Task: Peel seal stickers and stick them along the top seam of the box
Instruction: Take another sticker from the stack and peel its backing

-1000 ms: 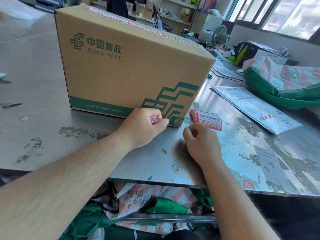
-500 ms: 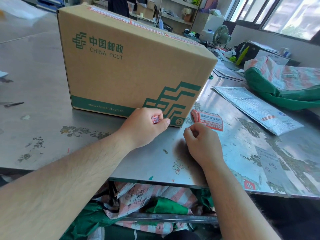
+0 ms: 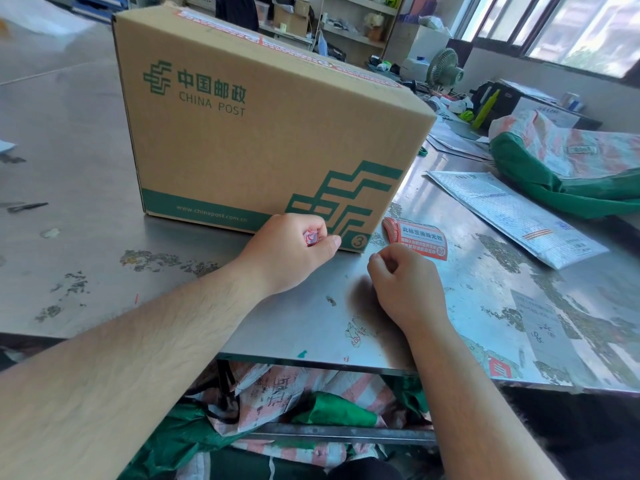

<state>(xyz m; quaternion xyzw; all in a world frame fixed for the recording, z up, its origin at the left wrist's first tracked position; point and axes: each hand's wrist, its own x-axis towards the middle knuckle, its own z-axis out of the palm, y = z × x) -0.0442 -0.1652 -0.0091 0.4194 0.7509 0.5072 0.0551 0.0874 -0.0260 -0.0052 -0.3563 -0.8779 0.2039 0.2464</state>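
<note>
A brown China Post cardboard box (image 3: pixel 249 133) stands on the metal table (image 3: pixel 86 161). Red and white seal stickers (image 3: pixel 287 43) run along its top seam. My left hand (image 3: pixel 291 251) rests on the table against the box's lower front corner, its fingers curled round a crumpled red and white scrap (image 3: pixel 311 236). My right hand (image 3: pixel 403 282) lies just to the right with its fingers curled; nothing shows in it. A small stack of red seal stickers (image 3: pixel 417 239) lies flat on the table just beyond the right hand, next to the box's corner.
A grey padded mailer (image 3: pixel 516 216) lies at the right, a green and striped sack (image 3: pixel 568 164) behind it. A dark tool (image 3: pixel 26 206) lies at the far left. A fan (image 3: pixel 445 69) and shelves stand at the back. Sacks fill the space under the table.
Both hands stay where they were. The view has shifted slightly, nothing else has moved.
</note>
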